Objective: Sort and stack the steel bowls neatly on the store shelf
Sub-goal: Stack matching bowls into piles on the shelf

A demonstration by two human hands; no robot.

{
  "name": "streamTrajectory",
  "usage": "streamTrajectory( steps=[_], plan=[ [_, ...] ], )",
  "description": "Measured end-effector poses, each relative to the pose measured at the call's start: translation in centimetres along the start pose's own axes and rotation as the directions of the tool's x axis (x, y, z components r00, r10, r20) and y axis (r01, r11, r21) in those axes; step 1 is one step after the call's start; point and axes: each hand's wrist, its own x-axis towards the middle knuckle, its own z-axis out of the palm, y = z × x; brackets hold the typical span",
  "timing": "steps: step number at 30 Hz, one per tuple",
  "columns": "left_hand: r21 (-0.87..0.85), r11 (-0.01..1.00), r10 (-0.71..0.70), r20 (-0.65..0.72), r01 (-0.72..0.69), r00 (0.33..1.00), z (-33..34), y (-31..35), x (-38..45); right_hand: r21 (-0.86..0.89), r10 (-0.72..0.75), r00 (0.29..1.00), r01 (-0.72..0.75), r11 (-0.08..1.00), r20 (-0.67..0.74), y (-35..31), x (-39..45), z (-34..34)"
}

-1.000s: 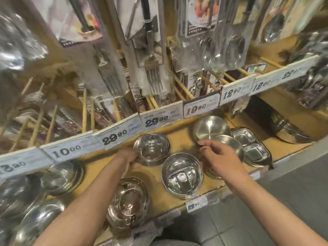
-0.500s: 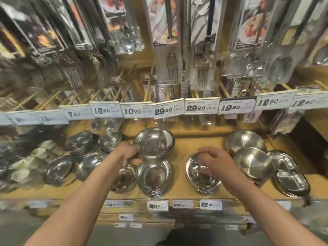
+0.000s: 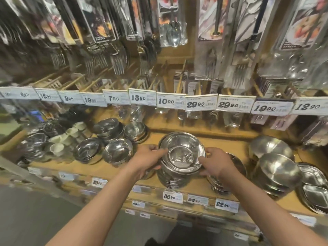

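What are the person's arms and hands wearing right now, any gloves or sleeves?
Nothing is worn that shows. The left hand and right hand are bare, without gloves, and no ring shows. Both forearms are uncovered from wrist to the frame's bottom edge: no sleeve, watch or band in view.

Tilted steel bowl atop bowl stack

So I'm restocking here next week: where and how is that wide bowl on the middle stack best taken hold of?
By its flared rim, from two opposite sides, as the left hand and right hand do now. The wide bowl sits open side up, tilted, on the middle stack; its polished walls look slippery, and the rim gives fingers an edge.
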Motion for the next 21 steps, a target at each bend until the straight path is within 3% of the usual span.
streamTrajectory(
  steps=[3, 7, 16, 21],
  plan=[
    [-0.008, 1.0, 0.009, 0.103, -0.009, 0.995, -1.7, -0.2, 0.7, -0.005, 0.055, 0.998, -0.055, 0.998, -0.008, -1.1, 0.7, 1.4],
    [-0.195, 0.977, -0.037, 0.253, 0.089, 0.967, -4.4, 0.1, 1.6, 0.059, 0.044, 0.998, -0.041, 0.997, -0.039, -2.2, 1.3, 3.4],
    [-0.146, 0.989, 0.067, 0.259, -0.029, 0.964, -11.5, 0.6, 5.9, 0.322, 0.093, 0.996, -0.085, 0.943, -0.012, -7.1, 2.0, 8.2],
    [-0.057, 0.995, 0.093, 0.125, -0.086, 0.988, -16.1, 0.3, 7.6, 0.507, 0.092, 0.99, -0.024, 0.862, -0.109, -7.6, 2.1, 9.8]
  ],
)
